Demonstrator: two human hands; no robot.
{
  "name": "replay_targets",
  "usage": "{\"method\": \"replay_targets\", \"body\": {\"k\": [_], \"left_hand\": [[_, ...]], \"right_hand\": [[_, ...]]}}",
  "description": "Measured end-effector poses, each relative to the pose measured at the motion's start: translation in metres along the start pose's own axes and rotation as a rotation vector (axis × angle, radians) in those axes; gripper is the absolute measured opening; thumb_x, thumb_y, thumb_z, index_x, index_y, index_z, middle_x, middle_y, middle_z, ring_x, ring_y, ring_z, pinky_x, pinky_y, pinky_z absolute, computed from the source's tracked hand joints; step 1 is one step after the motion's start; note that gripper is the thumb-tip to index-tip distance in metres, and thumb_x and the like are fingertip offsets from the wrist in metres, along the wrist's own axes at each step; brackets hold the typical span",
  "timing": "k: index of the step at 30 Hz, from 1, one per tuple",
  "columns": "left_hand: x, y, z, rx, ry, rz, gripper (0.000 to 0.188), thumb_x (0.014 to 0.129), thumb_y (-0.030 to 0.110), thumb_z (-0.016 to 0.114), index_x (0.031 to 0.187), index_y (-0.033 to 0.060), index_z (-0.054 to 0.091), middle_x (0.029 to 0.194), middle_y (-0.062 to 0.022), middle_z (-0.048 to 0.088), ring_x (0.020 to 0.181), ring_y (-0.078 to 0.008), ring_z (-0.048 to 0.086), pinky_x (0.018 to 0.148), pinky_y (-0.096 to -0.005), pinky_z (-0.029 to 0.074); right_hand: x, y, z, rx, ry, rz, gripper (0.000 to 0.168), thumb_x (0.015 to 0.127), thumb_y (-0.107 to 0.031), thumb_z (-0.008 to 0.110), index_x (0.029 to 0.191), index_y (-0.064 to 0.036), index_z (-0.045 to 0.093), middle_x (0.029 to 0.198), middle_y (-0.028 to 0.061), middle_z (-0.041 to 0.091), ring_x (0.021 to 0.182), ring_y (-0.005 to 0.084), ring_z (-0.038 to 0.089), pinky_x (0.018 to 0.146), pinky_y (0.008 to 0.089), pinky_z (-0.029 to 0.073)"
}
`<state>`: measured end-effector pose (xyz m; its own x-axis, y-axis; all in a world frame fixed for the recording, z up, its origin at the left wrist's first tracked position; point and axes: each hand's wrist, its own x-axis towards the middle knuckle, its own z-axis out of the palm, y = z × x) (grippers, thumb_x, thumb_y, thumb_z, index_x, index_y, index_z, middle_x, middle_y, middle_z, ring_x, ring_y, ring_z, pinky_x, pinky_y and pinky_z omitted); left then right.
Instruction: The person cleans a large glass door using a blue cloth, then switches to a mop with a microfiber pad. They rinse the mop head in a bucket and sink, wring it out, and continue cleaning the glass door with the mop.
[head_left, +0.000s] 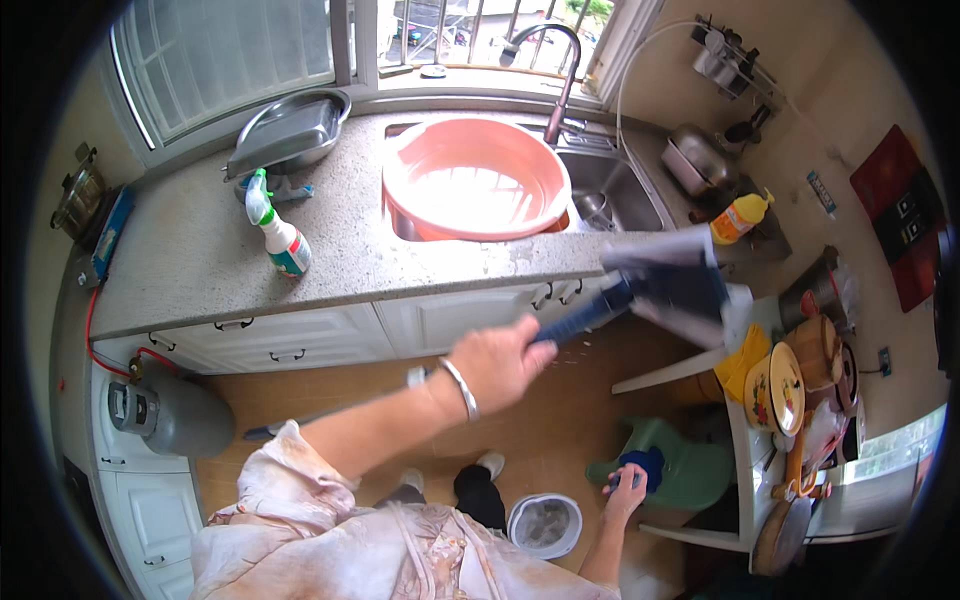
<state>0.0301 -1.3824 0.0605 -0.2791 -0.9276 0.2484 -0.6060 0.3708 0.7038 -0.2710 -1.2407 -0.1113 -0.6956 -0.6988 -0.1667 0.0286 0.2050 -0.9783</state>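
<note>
My left hand (495, 364) grips the blue handle of what looks like a long-handled flat mop (581, 311). Its dark head with a pale pad or cloth is blurred by motion and raised before the counter's right end. The grey pole runs back behind my left forearm. A few small pale specks show in the air below the handle. Low on the right, my right hand (628, 491) closes around a dark blue thing (649, 469), perhaps a brush or cloth, over a green plastic stool (697, 469). A white bucket (571, 544) of cloudy grey water stands on the floor nearby.
A pink basin (551, 169) sits in the steel sink (645, 199). On the counter (172, 255) stand a spray bottle (289, 247) and metal pans (292, 135). A gas cylinder (187, 416) is at left. The white table (742, 480) at right bears pots and enamelware.
</note>
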Motion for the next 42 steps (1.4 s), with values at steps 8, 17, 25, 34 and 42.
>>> {"method": "replay_targets", "body": {"k": [8, 17, 25, 34, 42], "left_hand": [[0.145, -0.117, -0.052, 0.416, 0.12, -0.478, 0.044, 0.083, 0.048, 0.042, 0.109, 0.014, 0.054, 0.085, -0.0187, 0.061, 0.08, -0.0339, 0.059, 0.071, -0.0413, 0.046], [0.23, -0.24, -0.049, 0.218, 0.223, -0.66, 0.043, 0.08, 0.043, 0.05, 0.108, 0.0112, 0.055, 0.077, -0.0089, 0.061, 0.07, -0.019, 0.058, 0.064, -0.0298, 0.045], [0.27, -0.281, -0.041, 0.24, 0.146, -0.863, 0.038, 0.08, 0.044, 0.049, 0.108, 0.0198, 0.055, 0.093, -0.01, 0.062, 0.086, -0.0252, 0.059, 0.076, -0.0343, 0.045], [0.285, -0.34, -0.027, 0.462, 0.082, -0.914, 0.029, 0.083, 0.037, 0.047, 0.101, 0.0155, 0.051, 0.09, -0.0145, 0.06, 0.086, -0.0333, 0.058, 0.074, -0.0438, 0.045], [0.294, -0.351, -0.01, 0.525, 0.06, -0.909, 0.031, 0.079, 0.037, 0.054, 0.101, 0.0159, 0.049, 0.095, -0.0134, 0.057, 0.085, -0.0338, 0.057, 0.071, -0.0464, 0.045]], "right_hand": [[0.111, -0.086, 0.099, 0.077, -0.368, -0.032, 0.011, 0.084, -0.016, 0.05, 0.09, -0.007, 0.05, 0.073, 0.0018, 0.05, 0.061, 0.0095, 0.051, 0.041, 0.0199, 0.039], [0.209, -0.176, 0.265, -0.013, -0.897, -0.044, 0.018, 0.083, -0.019, 0.054, 0.094, -0.006, 0.052, 0.079, 0.0016, 0.053, 0.066, 0.009, 0.051, 0.048, 0.0212, 0.042], [0.218, -0.159, 0.482, -0.393, -1.247, -0.571, 0.037, 0.074, -0.025, 0.059, 0.104, -0.003, 0.052, 0.1, 0.018, 0.048, 0.09, 0.0273, 0.051, 0.08, 0.0335, 0.041], [0.236, -0.059, 0.611, -1.286, -1.068, -0.578, 0.033, 0.075, -0.016, 0.053, 0.108, -0.014, 0.053, 0.108, 0.0172, 0.053, 0.1, 0.0317, 0.051, 0.085, 0.0414, 0.041], [0.289, -0.008, 0.637, -1.279, -1.258, -0.007, 0.032, 0.078, -0.013, 0.049, 0.108, -0.003, 0.052, 0.092, 0.0176, 0.058, 0.084, 0.028, 0.057, 0.069, 0.0383, 0.046]]}}
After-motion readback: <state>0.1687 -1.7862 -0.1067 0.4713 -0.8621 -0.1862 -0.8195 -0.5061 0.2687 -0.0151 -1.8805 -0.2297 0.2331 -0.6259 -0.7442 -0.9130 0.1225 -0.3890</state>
